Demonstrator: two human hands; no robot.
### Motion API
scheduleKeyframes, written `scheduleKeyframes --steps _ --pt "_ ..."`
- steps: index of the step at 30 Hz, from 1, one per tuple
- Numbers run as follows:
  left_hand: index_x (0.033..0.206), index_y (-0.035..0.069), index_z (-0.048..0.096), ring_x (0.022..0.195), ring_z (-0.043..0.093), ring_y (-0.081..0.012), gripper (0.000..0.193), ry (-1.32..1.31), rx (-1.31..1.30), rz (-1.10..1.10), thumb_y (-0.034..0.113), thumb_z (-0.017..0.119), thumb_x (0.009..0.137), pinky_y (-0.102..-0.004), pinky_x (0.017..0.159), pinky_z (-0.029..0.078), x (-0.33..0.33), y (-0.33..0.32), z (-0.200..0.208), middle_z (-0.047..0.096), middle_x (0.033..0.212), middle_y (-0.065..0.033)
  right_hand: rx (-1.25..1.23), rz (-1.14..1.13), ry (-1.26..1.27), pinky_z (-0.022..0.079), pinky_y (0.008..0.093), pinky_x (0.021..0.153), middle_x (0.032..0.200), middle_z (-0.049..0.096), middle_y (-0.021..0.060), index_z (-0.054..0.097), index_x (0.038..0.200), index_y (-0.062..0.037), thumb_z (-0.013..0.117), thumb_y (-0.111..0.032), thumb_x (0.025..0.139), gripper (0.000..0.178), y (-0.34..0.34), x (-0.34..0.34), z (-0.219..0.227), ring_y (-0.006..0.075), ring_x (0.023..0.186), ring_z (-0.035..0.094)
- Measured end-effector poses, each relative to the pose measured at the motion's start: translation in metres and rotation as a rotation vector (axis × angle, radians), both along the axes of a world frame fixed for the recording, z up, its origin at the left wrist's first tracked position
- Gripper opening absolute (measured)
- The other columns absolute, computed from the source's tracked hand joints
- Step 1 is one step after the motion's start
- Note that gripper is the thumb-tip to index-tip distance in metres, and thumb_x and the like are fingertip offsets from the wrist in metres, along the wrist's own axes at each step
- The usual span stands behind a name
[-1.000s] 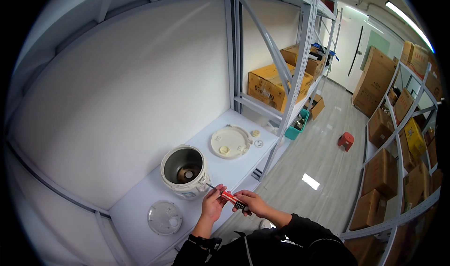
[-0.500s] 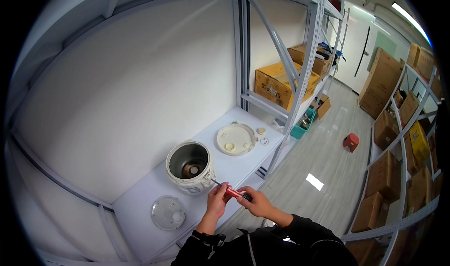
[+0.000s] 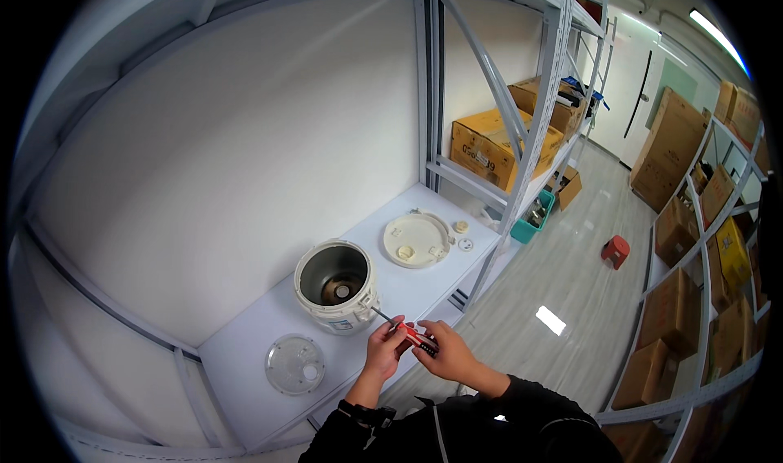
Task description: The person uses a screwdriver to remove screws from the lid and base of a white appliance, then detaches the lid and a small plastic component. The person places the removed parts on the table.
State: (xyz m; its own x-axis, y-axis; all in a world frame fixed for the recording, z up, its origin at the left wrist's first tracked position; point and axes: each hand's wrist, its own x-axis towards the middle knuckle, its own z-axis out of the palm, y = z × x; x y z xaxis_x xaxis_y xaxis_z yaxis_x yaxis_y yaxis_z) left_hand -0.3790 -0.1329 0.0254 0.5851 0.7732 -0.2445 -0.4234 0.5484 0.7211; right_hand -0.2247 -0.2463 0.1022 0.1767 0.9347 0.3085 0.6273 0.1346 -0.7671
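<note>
A white rice cooker body [image 3: 337, 288] stands upright on the shelf board, its dark inside showing a round centre piece and brown stains. My left hand [image 3: 385, 350] is closed around the front of a red and black screwdriver [image 3: 417, 337]. Around the back of its handle, my right hand [image 3: 449, 353] is closed too. The metal shaft points up and left to the hinge side of the cooker's rim; whether the tip sits in a screw is too small to tell. A round cream lid [image 3: 415, 240] lies behind the cooker, and a clear round cover [image 3: 294, 364] in front of it.
Two small round parts, a cream cap [image 3: 461, 227] and a white disc [image 3: 466, 244], lie by the lid. A grey rack post [image 3: 528, 149] rises at the board's right end. Beyond are a yellow carton [image 3: 489, 147], a teal bin [image 3: 532, 218] and a red stool [image 3: 615, 252].
The whole view has shifted slightly. My hands are a little closer together on the screwdriver, and my right fingers have changed their hold on the handle. The cooker has stayed in place.
</note>
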Motion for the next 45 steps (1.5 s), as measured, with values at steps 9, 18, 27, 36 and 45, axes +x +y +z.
scheduleKeyframes --steps 9,18,27,36,45 --pt "0.135 0.002 0.06 0.104 0.071 -0.0194 0.034 0.089 0.006 0.055 0.013 0.07 0.104 -0.0352 0.091 0.06 0.004 -0.006 0.009 0.071 0.117 -0.0087 -0.156 -0.009 0.292 0.059 0.0399 0.075 0.101 0.072 0.0185 0.062 0.133 -0.0015 0.074 -0.025 0.1 0.042 0.003 0.0 -0.018 0.0278 0.084 0.074" --pt "0.133 -0.001 0.061 0.104 0.07 -0.0184 0.035 0.051 0.007 0.021 0.02 0.067 0.106 -0.0321 0.088 0.058 0.003 -0.005 0.007 0.07 0.118 -0.0086 -0.561 0.051 1.248 0.058 0.0346 0.062 0.101 0.071 0.0125 0.055 0.132 -0.0052 0.055 -0.027 0.112 0.03 0.011 0.007 -0.018 0.0232 0.074 0.072" --pt "0.145 -0.003 0.053 0.116 0.069 -0.0225 0.038 0.04 0.036 0.024 0.01 0.058 0.109 -0.0385 0.104 0.057 0.001 -0.011 0.011 0.068 0.133 -0.0141 -0.019 0.051 -0.046 0.057 0.0427 0.071 0.1 0.07 0.0173 0.058 0.131 -0.0041 0.077 -0.023 0.097 0.043 -0.002 -0.003 -0.011 0.0293 0.082 0.073" --pt "0.132 -0.002 0.063 0.105 0.073 -0.0172 0.035 0.075 0.028 0.072 0.014 0.072 0.103 -0.0314 0.09 0.062 0.004 -0.01 0.007 0.073 0.118 -0.0098 -0.328 0.046 0.36 0.056 0.0407 0.071 0.094 0.073 0.0172 0.057 0.136 -0.0051 0.074 -0.024 0.1 0.044 0.001 0.002 -0.012 0.0317 0.078 0.071" --pt "0.132 0.003 0.063 0.104 0.071 -0.0164 0.032 0.11 0.054 0.077 0.017 0.069 0.105 -0.0317 0.09 0.059 0.005 -0.011 0.013 0.072 0.117 -0.0069 -0.255 0.078 0.222 0.055 0.0367 0.071 0.09 0.073 0.0129 0.057 0.135 -0.0047 0.074 -0.026 0.099 0.045 0.003 0.006 -0.016 0.0224 0.078 0.07"
